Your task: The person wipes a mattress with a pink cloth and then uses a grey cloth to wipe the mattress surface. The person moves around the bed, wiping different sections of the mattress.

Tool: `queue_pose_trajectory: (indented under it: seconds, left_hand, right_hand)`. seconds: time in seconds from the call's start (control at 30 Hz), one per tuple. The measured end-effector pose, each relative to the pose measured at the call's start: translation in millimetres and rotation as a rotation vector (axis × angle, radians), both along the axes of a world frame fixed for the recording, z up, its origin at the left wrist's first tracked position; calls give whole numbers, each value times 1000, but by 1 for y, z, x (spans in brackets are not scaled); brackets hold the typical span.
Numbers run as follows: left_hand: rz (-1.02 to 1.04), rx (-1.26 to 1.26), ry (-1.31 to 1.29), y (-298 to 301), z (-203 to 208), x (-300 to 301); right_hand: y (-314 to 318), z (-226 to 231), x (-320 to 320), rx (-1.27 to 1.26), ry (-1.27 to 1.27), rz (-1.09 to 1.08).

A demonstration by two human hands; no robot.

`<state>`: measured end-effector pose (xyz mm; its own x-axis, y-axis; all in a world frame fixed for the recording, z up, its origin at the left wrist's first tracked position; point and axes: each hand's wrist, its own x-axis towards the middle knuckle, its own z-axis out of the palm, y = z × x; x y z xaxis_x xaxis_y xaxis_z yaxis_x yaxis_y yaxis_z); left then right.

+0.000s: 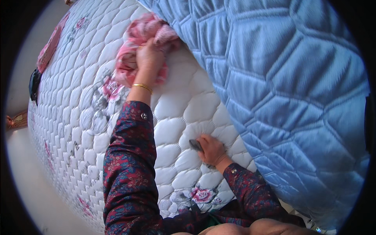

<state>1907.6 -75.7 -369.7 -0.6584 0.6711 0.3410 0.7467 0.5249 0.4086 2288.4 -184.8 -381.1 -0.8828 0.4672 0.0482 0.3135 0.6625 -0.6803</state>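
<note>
My left hand (pixel 149 55) reaches far out and grips a crumpled pink cloth (pixel 135 37), pressed on the white quilted mattress (pixel 70 78) with printed flowers. A gold bangle sits on that wrist. My right hand (pixel 211 150) rests closer to me on the mattress, fingers closed around a small dark grey object (pixel 194 145) whose kind I cannot tell. Both sleeves are dark red and blue patterned fabric. A light blue quilted cover (pixel 290 78) lies folded back, its edge just right of both hands.
The blue cover fills the right half of the view. A pink piece of fabric (pixel 50 45) hangs at the mattress's far left edge, beside a dark object (pixel 34 84). Pale floor (pixel 31 184) runs along the left of the mattress.
</note>
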Motion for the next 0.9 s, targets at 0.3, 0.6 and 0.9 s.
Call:
queue_pose_trajectory:
  seconds: [0.3,0.6,0.9]
  left_hand:
    - [-512,-349,-885,-157,120,127]
    - [246,127,-484,-147,119,-26]
    - [-773,-557,-88,-149,21,260]
  right_hand:
    - [0,18,0,-123,-54,-68]
    - [-76,115,160,-582,246,-291]
    - [-112,182,253,-972,188,-726]
